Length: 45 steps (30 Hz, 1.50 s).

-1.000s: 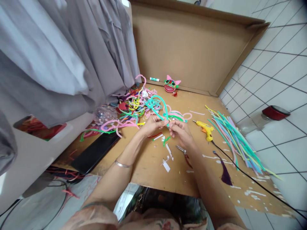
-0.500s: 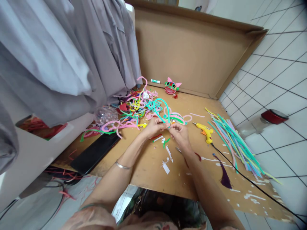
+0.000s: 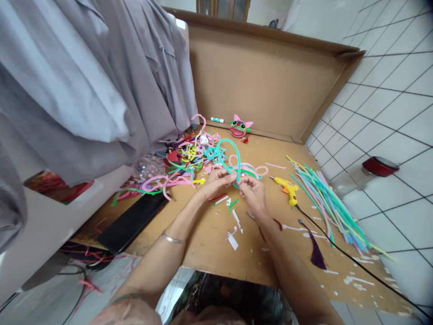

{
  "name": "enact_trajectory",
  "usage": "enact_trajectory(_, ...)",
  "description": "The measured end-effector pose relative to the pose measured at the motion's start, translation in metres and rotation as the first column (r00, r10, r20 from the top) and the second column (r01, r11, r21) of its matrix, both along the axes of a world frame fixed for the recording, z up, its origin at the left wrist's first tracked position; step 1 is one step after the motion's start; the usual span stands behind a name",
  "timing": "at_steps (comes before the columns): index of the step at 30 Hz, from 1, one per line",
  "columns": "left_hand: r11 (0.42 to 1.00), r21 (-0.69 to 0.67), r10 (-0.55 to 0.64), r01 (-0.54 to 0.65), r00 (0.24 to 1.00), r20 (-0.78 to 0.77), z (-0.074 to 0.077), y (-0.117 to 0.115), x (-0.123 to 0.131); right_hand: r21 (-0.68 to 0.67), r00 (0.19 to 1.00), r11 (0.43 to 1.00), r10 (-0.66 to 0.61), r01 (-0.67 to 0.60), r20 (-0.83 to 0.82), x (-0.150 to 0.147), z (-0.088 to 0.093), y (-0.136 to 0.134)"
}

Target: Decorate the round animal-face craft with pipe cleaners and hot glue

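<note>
A turquoise pipe cleaner (image 3: pixel 239 155) is bent into an upright loop above my fingers. My left hand (image 3: pixel 218 181) pinches one side of the loop near its base. My right hand (image 3: pixel 252 192) grips the base where the ends come together, and the fingers hide that joint. Behind the hands lie pink and green bent pipe cleaners (image 3: pixel 250 169). Small white paper scraps (image 3: pixel 232 241) and green bits (image 3: pixel 232 206) are on the table below the hands. Scissors (image 3: pixel 278 224) lie partly under my right forearm.
A yellow glue gun (image 3: pixel 287 188) with a black cord lies at right, beside straight pipe cleaners (image 3: pixel 334 207) and a purple tassel (image 3: pixel 317 253). At left are a tangled heap (image 3: pixel 192 153) and a black phone-like slab (image 3: pixel 135 219). A lion-like face (image 3: pixel 239 127) and glue stick (image 3: pixel 217 120) stand behind.
The view has tilted up slightly, so the table things sit a little lower and to the left. Both hands keep hold of the turquoise loop, with barely any shift.
</note>
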State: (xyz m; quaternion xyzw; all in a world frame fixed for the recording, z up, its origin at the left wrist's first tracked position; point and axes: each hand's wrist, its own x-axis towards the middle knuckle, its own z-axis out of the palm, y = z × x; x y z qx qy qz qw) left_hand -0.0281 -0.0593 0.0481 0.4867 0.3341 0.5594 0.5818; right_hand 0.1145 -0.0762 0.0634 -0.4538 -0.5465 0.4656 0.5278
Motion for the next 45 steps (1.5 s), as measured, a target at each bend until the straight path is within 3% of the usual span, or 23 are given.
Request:
enact_trajectory(17,0.997,0.06,0.056,-0.052,0.996,-0.067,-0.002,0.001,0.0,0.019,0.998,0.998,0.065,-0.066,0.016,-0.003,-0.003,-0.003)
enact_trajectory(31,0.995,0.094,0.003,0.014,0.985,-0.174,0.006,0.001,-0.01,0.029,0.997,0.997,0.066,-0.067,0.036,-0.001,-0.002,-0.001)
enact_trajectory(39,0.985,0.145,0.116,-0.091,0.978,-0.173,-0.005,0.004,-0.003,0.008,0.998,0.998,0.059,-0.059,-0.003,0.001,-0.006,0.001)
enact_trajectory(45,0.972,0.182,0.183,-0.149,0.965,-0.186,-0.005,0.005,-0.006,-0.086,0.973,0.981,0.161,-0.177,-0.163,0.005,-0.002,0.002)
